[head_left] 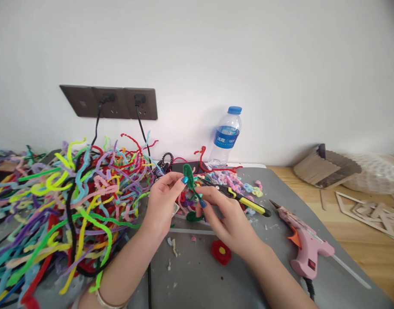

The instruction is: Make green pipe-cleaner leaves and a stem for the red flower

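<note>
Both my hands meet over the grey mat (197,274) and pinch one dark green pipe cleaner (188,176). My left hand (163,201) grips its looped upper part between thumb and fingers. My right hand (227,219) pinches the lower stem, whose end curls down to the mat. A small red pipe-cleaner flower (221,251) with a yellow centre lies on the mat just below my right hand. A yellow and black utility knife (248,202) lies behind my right hand.
A big tangle of coloured pipe cleaners (64,206) fills the left side. A pink glue gun (304,244) lies at the right. A water bottle (225,137) stands by the wall under wall sockets (116,102). Wooden stick pieces (325,167) lie at the far right.
</note>
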A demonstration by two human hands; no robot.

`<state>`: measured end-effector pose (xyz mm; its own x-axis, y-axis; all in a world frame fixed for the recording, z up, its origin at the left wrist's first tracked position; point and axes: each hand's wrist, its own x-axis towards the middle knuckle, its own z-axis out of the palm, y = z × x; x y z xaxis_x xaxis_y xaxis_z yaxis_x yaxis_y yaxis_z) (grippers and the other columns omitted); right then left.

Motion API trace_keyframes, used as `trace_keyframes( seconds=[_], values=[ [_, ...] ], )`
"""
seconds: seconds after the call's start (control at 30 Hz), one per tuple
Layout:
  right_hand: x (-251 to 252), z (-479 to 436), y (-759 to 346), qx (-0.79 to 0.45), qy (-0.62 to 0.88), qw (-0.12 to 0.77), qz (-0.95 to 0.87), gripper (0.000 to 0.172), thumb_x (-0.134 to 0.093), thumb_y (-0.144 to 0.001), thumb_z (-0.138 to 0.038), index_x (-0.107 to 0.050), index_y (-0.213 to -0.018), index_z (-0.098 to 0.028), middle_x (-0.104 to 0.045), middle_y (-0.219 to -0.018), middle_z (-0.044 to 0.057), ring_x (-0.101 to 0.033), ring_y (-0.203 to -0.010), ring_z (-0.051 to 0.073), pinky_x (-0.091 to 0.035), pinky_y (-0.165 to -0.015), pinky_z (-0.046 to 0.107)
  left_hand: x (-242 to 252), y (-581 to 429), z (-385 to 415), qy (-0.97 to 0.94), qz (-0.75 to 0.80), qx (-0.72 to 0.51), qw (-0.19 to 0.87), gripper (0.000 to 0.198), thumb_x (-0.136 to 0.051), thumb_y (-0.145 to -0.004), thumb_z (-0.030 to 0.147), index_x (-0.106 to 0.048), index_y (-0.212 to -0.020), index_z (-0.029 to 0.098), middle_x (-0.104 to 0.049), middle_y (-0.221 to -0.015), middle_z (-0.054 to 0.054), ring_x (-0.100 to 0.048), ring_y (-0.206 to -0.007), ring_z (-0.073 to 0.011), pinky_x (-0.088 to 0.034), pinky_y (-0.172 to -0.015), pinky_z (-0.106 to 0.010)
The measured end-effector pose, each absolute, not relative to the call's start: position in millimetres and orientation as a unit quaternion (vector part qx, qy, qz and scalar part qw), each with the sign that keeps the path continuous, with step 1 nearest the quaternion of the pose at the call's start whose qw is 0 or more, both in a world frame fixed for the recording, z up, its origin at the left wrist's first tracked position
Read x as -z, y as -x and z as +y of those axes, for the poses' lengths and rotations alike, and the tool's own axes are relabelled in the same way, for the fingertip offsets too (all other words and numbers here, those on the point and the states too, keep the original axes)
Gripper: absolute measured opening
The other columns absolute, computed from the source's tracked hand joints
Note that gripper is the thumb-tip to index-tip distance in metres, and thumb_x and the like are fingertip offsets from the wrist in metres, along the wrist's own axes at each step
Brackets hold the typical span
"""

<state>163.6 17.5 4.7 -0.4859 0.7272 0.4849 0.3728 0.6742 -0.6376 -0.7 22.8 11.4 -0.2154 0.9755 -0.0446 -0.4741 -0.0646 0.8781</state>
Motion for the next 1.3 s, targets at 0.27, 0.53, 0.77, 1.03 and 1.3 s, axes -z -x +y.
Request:
trace_keyframes(
  seconds=[0.27, 0.53, 0.77, 1.03, 1.3],
  values=[
    [-3.6, 16.4, -161.0, -0.221, 0.337, 0.400, -0.823, 0.023, -0.048, -0.094, -0.012, -0.059, -0.113, -0.021, -0.071, -0.085, 0.005, -0.066, -0.075, 0.019, -0.052, -0.068, 0.029, -10.4, 0.6, 21.7, -0.312, 0.411, -0.665, 0.540, 0.025, -0.089, -0.063, 0.033, -0.073, -0.074, 0.017, -0.064, -0.070, 0.002, -0.053, -0.065, -0.0090, -0.045, -0.060, -0.018],
    [-6.4, 16.5, -157.6, -0.302, 0.340, 0.430, -0.780, 0.016, -0.051, -0.094, -0.014, -0.060, -0.105, -0.021, -0.069, -0.080, 0.001, -0.066, -0.068, 0.016, -0.051, -0.064, 0.026, -10.7, -0.1, 21.6, -0.323, 0.414, -0.663, 0.533, 0.022, -0.087, -0.064, 0.031, -0.072, -0.073, 0.017, -0.063, -0.069, 0.002, -0.053, -0.062, -0.0097, -0.045, -0.058, -0.020],
    [-1.0, 13.7, -156.4, -0.325, 0.339, 0.426, -0.773, 0.039, -0.047, -0.095, -0.011, -0.044, -0.133, -0.023, -0.068, -0.070, -0.003, -0.067, -0.066, 0.017, -0.052, -0.072, 0.030, -11.4, -0.1, 21.2, -0.330, 0.415, -0.659, 0.533, 0.022, -0.086, -0.065, 0.032, -0.073, -0.074, 0.017, -0.065, -0.071, 0.001, -0.054, -0.065, -0.0101, -0.045, -0.060, -0.019],
    [-3.1, 12.4, -156.7, -0.314, 0.330, 0.428, -0.781, 0.043, -0.046, -0.097, -0.011, -0.043, -0.137, -0.024, -0.069, -0.069, -0.002, -0.066, -0.063, 0.018, -0.054, -0.069, 0.032, -12.7, -0.4, 21.6, -0.326, 0.418, -0.655, 0.539, 0.022, -0.086, -0.064, 0.032, -0.073, -0.073, 0.016, -0.063, -0.068, 0.002, -0.051, -0.061, -0.0092, -0.043, -0.057, -0.020],
    [-3.2, 11.2, -157.9, -0.387, 0.321, 0.424, -0.753, 0.037, -0.047, -0.099, -0.015, -0.045, -0.134, -0.024, -0.071, -0.072, 0.001, -0.067, -0.064, 0.019, -0.051, -0.062, 0.032, -14.3, -0.9, 22.7, -0.319, 0.418, -0.655, 0.542, 0.024, -0.088, -0.061, 0.031, -0.074, -0.073, 0.016, -0.065, -0.068, 0.002, -0.054, -0.062, -0.0093, -0.044, -0.058, -0.020]
  ],
)
